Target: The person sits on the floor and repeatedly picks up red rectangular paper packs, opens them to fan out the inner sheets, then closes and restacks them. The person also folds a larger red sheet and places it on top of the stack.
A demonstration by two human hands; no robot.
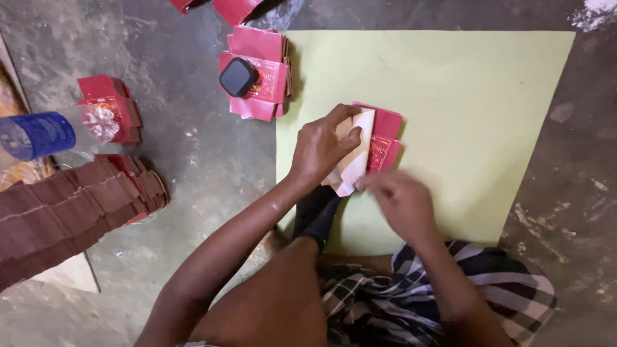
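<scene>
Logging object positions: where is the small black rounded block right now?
In the head view, the black rounded block sits upper left of centre, atop a stack of red cards by the green sheet's left edge.
</scene>
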